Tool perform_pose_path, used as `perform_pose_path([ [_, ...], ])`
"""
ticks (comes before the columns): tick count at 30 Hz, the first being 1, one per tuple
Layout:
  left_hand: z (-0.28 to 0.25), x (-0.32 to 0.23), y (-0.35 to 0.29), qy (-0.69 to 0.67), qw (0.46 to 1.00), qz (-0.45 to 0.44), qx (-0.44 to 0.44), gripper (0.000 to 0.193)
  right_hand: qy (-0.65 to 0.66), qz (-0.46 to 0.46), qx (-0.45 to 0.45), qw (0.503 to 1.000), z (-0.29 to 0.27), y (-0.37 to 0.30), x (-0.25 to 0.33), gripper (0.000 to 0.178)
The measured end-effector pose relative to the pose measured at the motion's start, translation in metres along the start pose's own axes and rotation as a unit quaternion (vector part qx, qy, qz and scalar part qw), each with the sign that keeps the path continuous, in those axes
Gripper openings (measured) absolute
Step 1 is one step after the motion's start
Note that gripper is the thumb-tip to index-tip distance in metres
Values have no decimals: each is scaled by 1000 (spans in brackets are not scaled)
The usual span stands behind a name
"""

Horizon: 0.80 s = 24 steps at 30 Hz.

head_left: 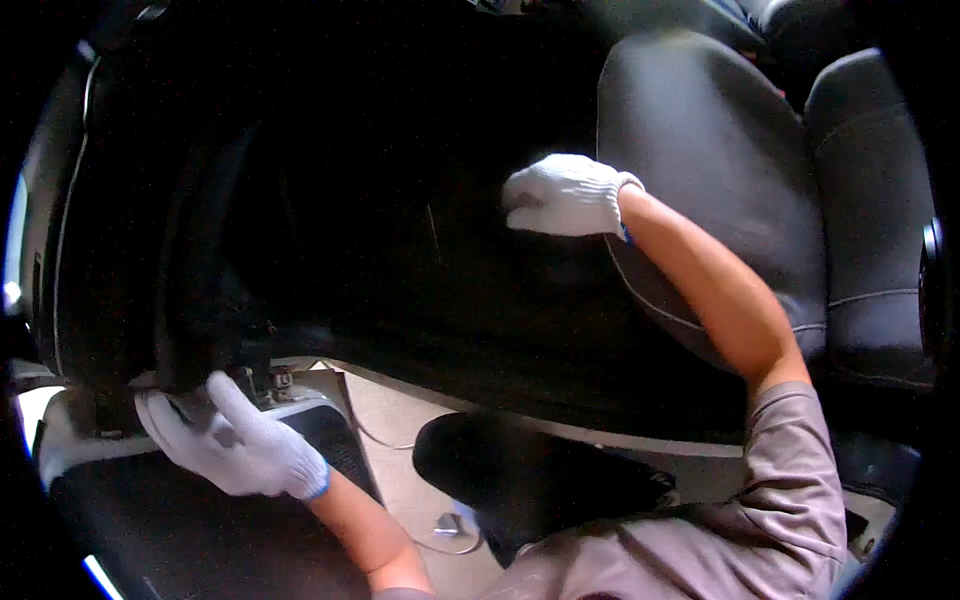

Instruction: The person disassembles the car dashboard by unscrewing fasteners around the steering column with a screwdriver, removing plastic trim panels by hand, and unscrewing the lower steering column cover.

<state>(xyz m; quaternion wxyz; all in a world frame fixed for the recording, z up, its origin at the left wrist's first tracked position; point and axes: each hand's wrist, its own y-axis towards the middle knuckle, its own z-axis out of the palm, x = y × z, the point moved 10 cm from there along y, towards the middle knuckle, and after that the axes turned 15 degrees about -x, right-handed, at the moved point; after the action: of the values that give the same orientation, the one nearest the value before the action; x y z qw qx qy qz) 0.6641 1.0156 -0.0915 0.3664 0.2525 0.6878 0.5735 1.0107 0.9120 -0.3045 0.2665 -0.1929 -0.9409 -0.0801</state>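
My left hand [235, 440], in a white knit glove with a blue cuff edge, is at the lower left by the open car door [250, 515]. Its fingers and thumb are stretched apart, with the tips near the dark end of the dashboard [185, 340]; whether they touch it I cannot tell. My right hand [565, 195], gloved the same way, is over the dark footwell in front of the grey seat [710, 170]. Its fingers are curled in, and anything inside them is hidden.
The seat backrest [870, 210] stands at the right. A door sill [660, 445] runs across below the dark footwell. On the pale floor [385, 400] lies a thin cable [450, 550], beside my dark-clad leg [530, 475]. Deep shadow hides most of the car's interior.
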Motion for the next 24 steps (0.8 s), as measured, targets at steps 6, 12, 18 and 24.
perform_pose_path([
  [6, 30, -58, -78, -230, 947, 108, 196, 39, -37, 9, 9, 999, -9, -5, -2, 40],
  [12, 143, 8, -231, -167, 854, -10, 492, 39, -63, 1, 35, 997, -4, -4, -4, 41],
  [18, 155, 89, -294, -62, 831, 50, 550, 31, -72, -15, 52, 996, 3, -3, -4, 41],
  [24, 152, 89, -275, -98, 881, 6, 463, 19, -67, -25, 45, 996, -3, -2, 7, 48],
])
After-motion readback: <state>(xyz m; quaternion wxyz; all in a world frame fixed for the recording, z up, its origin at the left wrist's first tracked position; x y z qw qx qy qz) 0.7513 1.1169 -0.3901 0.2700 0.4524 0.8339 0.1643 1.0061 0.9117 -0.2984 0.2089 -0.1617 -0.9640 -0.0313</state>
